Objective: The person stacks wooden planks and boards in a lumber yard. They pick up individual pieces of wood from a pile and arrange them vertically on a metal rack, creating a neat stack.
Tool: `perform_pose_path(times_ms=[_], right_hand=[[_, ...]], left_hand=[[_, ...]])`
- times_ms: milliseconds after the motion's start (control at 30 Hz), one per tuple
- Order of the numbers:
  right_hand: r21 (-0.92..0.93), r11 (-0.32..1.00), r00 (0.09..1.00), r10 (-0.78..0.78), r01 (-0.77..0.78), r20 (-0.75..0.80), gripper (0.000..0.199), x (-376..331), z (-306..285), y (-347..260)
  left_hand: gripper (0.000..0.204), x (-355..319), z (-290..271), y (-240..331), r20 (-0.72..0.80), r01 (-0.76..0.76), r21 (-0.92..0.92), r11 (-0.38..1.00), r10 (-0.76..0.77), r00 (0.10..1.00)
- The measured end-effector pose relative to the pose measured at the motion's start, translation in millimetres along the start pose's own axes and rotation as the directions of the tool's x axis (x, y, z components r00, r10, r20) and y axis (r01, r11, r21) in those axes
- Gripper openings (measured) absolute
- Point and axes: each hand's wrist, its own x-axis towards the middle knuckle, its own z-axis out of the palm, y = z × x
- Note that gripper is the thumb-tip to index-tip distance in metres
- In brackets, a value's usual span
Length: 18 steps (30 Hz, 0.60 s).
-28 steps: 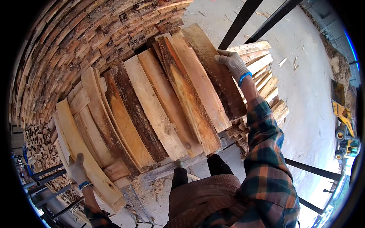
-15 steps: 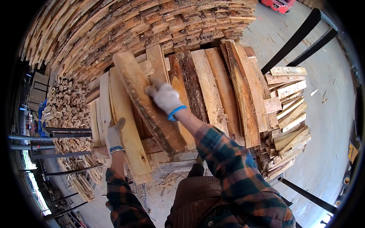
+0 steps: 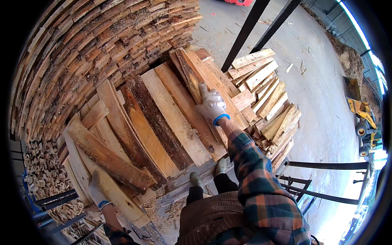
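Both my hands wear whitish gloves with blue cuffs. My right hand (image 3: 212,104) is closed on a narrow bark-edged plank (image 3: 188,75) lying on the right part of a layer of boards. At lower left, my left hand (image 3: 97,191) grips the edge of a pale board (image 3: 118,198); its fingers are partly hidden. Between the hands, a brown rough-edged plank (image 3: 108,153) lies slanted across other boards. Beside it are a curved bark-edged board (image 3: 130,130), a dark bark-covered board (image 3: 161,122) and a light flat board (image 3: 175,114).
A tall stack of boards (image 3: 110,41) rises at the far left. More planks (image 3: 265,98) are piled on the right beside black metal posts (image 3: 249,30). Cut wood ends (image 3: 45,167) show at left. A yellow loader (image 3: 363,118) stands at far right on the concrete floor (image 3: 318,98).
My right hand has let go of the brown rough-edged plank, now lying slanted on the boards, and moved right onto another plank. The view has turned right. My left hand stays at the pale board.
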Motion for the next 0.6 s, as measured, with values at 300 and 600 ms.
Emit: perform_pose_path(times_ms=[300,600], right_hand=[[0.141,0.988,0.997,-0.055,0.062,-0.052,0.084,57,-57,114],[0.556,0.808,0.978,-0.112,0.193,-0.176,0.046,151,7,144]], left_hand=[[0.044,21,-28,-11,-0.233,0.009,0.184,0.983,0.035,0.972],[0.048,10,-13,1,-0.199,0.009,0.256,0.967,0.044,0.979]])
